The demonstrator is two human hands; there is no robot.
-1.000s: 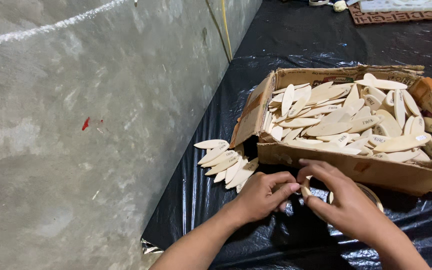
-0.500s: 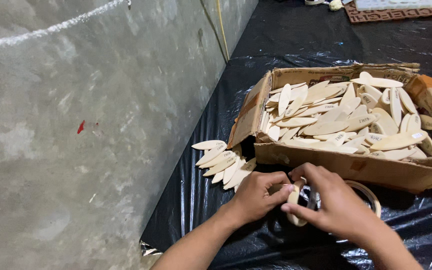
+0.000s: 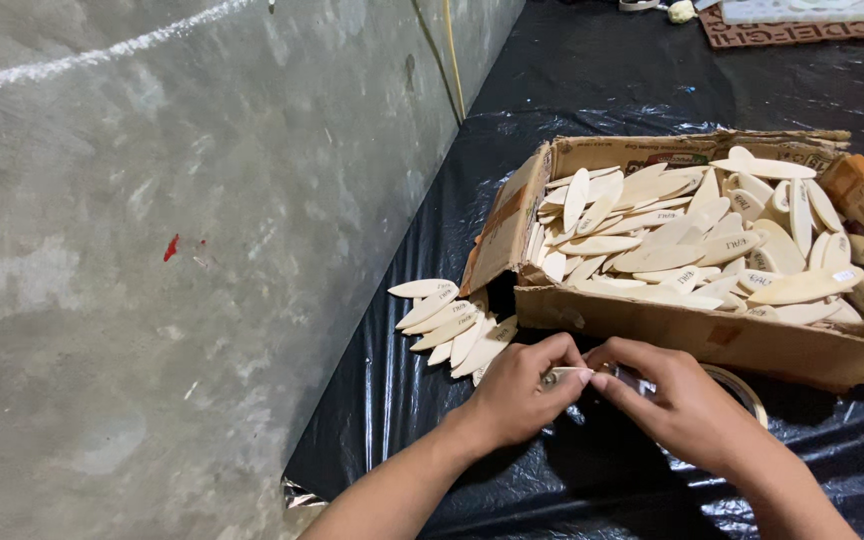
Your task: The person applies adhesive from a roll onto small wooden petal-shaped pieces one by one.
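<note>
A: Both hands are low in the frame, just in front of the cardboard box (image 3: 712, 335); the left hand (image 3: 522, 388) is closed, fingertips pinching a thin pale wooden piece (image 3: 564, 372); the right hand (image 3: 682, 405) meets it from the other side, thumb and forefinger nipped on the same piece.

B: So the piece sits between the two hands, above the black plastic sheet (image 3: 572, 470)?

A: Yes, held clear of it; I'd judge this the handling step, one oval piece being worked at the fingertips; any next move calls for a light, steady pinch, since the piece looks thin.

B: And around them?

A: The box is heaped with oval wooden pieces (image 3: 692, 240); a small fanned pile of them (image 3: 452, 325) lies on the sheet, just left of the box; a tape roll (image 3: 737, 385) peeks out behind the right hand; a grey concrete wall (image 3: 152, 250) runs along the left; the box's front wall stands close behind the fingers.
</note>
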